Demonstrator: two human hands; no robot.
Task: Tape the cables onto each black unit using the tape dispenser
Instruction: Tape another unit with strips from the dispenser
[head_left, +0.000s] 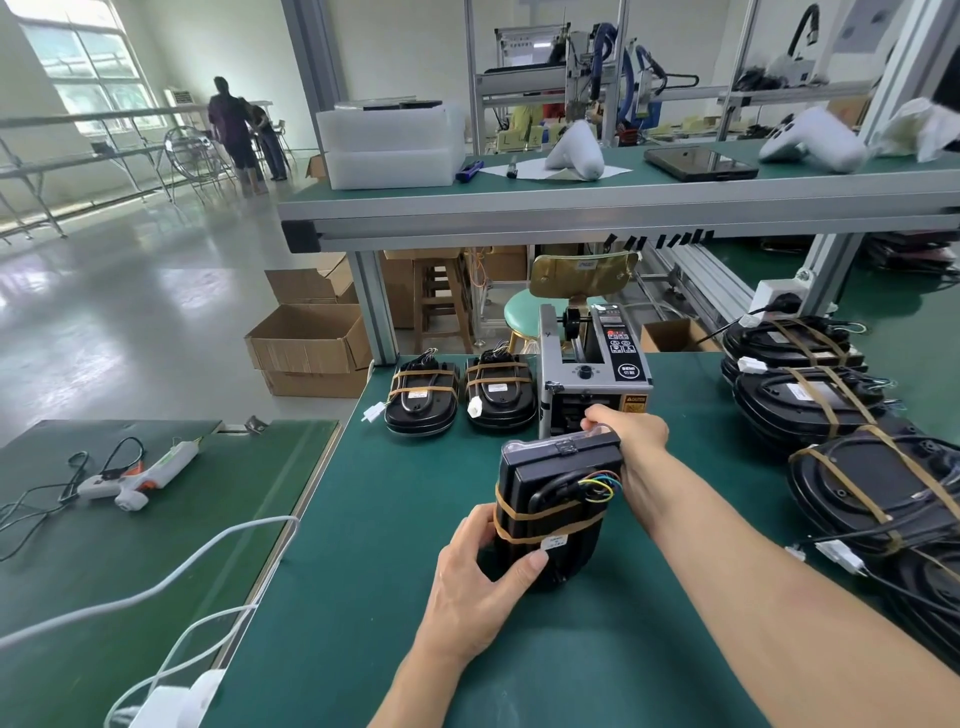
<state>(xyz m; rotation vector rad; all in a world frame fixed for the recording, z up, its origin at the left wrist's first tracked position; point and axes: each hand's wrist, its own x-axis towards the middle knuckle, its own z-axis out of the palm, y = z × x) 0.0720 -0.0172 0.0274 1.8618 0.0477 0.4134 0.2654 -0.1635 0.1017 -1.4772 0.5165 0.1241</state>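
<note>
Taking the tape dispenser (595, 369) at the back of the green mat (374, 545) as the landmark: far to its left, on a separate dark-green bench, a white glue gun (137, 475) lay on its side with black leads trailing off it. Nearer the camera, white cables (208, 566) looped across the gap onto the mat. Behind and left of the dispenser, open cardboard boxes (309, 340) sat on the floor.

Just left of the dispenser, two black units (422, 397) lay side by side, flat, each crossed by brown tape bands with a white connector at its near-left corner.

In front of the dispenser, the left hand (480, 587) gripped the lower end of a black unit (556, 499) held tilted above the mat, thumb pressed on its face near a small white label. Two brown tape bands wrapped the unit's middle, over a black cable with coloured wire ends.

The right hand (636, 441) reached past the unit's top edge, up against the dispenser's front opening; its fingertips were hidden behind the unit, so whether it pinched anything could not be told.

Right of the dispenser, a row of taped black units (810, 400) overlapped along the mat's edge.
</note>
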